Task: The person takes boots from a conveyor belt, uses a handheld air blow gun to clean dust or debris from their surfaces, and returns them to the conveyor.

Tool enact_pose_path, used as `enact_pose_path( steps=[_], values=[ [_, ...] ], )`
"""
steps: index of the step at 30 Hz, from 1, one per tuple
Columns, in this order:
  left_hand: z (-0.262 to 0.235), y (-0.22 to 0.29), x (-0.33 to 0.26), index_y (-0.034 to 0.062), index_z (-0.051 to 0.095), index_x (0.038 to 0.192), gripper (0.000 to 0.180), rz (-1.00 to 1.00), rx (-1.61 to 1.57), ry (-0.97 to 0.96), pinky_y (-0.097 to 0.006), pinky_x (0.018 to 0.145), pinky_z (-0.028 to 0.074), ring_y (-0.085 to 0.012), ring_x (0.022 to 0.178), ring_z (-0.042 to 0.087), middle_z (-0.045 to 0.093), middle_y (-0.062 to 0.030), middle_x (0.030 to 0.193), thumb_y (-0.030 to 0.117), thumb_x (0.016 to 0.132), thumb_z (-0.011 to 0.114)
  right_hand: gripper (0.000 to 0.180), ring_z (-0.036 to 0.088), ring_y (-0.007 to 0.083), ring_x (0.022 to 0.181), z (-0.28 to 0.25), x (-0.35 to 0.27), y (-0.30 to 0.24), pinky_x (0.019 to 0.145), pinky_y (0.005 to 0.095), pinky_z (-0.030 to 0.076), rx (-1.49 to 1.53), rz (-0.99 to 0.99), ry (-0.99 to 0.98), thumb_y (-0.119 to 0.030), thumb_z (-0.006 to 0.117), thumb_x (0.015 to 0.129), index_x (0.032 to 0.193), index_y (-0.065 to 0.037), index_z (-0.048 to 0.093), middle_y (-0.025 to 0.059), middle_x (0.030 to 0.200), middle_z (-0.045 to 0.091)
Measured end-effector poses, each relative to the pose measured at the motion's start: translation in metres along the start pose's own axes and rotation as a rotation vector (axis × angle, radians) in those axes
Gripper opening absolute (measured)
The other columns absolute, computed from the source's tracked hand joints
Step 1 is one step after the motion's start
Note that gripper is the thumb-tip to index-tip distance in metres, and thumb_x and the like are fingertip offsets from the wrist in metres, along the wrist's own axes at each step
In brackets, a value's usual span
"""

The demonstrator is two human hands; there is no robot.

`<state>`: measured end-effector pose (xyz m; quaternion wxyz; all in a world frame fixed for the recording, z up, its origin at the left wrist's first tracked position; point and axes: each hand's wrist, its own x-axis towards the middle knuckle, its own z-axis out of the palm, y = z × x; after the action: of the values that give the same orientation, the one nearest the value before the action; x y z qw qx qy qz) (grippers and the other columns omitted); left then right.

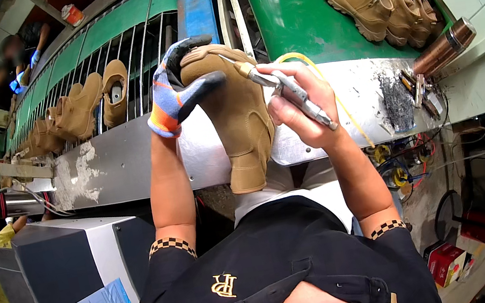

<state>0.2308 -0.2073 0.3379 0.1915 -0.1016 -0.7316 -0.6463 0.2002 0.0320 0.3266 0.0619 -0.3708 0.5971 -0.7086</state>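
I've got the left hand (179, 88), in a grey/orange/blue work glove, clamped on the toe end of a tan suede boot (236, 113), held up in front of the metal bench edge (121, 163). Right hand (299, 106), bare, is wrapped round a metal pen-type tool (283, 89) w/ yellow hose (337, 99), tip touching the boot's upper. More tan boots (385, 6) sit on the green conveyor (289, 13).

The gloved left hand (179, 88) covers the toe of the tan boot (237, 120), and the tool (283, 89) tip is too small to tell whether it touches the leather. At the conveyor's (289, 13) far right edge, the rear boots (420, 19) overlap, each hiding the next. A co-worker (21, 54) at the rack's (127, 48) far left end is blurred.
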Motion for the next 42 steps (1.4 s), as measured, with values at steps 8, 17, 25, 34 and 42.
enact_pose_path(
  steps=[8, 17, 25, 34, 42],
  values=[
    [-0.019, -0.011, 0.007, -0.0015, 0.056, 0.125, 0.058, -0.012, -0.105, -0.058, -0.030, 0.094, 0.049, -0.0151, 0.105, 0.061, 0.066, -0.0088, 0.113, 0.010, 0.075, 0.081, 0.040, 0.050, 0.0056, 0.064, 0.006, -0.012, 0.032, 0.059, 0.0217, 0.041, 0.279, 0.100, 0.059, -0.008, 0.058, 0.089, 0.128, 0.000, 0.055, -0.0003, 0.076, 0.058],
    [-0.039, -0.042, 0.016, -0.0011, 0.055, 0.126, 0.057, -0.045, -0.178, -0.006, -0.031, 0.095, 0.048, -0.0181, 0.106, 0.061, 0.065, -0.0103, 0.114, 0.017, 0.077, 0.077, 0.044, 0.045, 0.0118, 0.054, 0.007, -0.071, 0.101, 0.053, 0.0273, 0.040, 0.140, 0.131, 0.105, -0.008, 0.054, 0.088, 0.129, 0.005, 0.044, 0.0043, 0.065, 0.048],
    [-0.065, -0.073, 0.013, -0.0001, 0.052, 0.129, 0.059, -0.063, -0.245, 0.001, -0.036, 0.096, 0.048, -0.0213, 0.108, 0.060, 0.063, -0.0116, 0.118, 0.028, 0.082, 0.072, 0.044, 0.050, 0.0086, 0.061, 0.022, -0.121, 0.109, 0.058, 0.0252, 0.043, 0.214, 0.286, 0.179, -0.012, 0.056, 0.086, 0.127, 0.003, 0.051, 0.0023, 0.068, 0.054],
    [-0.091, -0.097, -0.010, -0.0012, 0.047, 0.134, 0.063, -0.060, -0.100, 0.158, -0.040, 0.102, 0.044, -0.0267, 0.116, 0.057, 0.058, -0.0158, 0.128, 0.043, 0.091, 0.059, 0.044, 0.045, 0.0105, 0.056, 0.019, -0.127, 0.097, 0.055, 0.0255, 0.040, 0.376, 0.421, 0.234, -0.011, 0.053, 0.088, 0.128, 0.004, 0.046, 0.0032, 0.065, 0.048],
    [-0.088, -0.089, -0.090, -0.0009, 0.054, 0.129, 0.056, -0.365, -0.330, 0.503, -0.041, 0.103, 0.045, -0.0264, 0.115, 0.058, 0.060, -0.0130, 0.127, 0.043, 0.095, 0.058, 0.033, 0.045, 0.0063, 0.054, 0.032, -0.113, 0.110, 0.050, 0.0227, 0.037, 0.271, 0.309, 0.282, -0.007, 0.053, 0.091, 0.123, 0.002, 0.050, 0.0016, 0.068, 0.051]
  ],
)
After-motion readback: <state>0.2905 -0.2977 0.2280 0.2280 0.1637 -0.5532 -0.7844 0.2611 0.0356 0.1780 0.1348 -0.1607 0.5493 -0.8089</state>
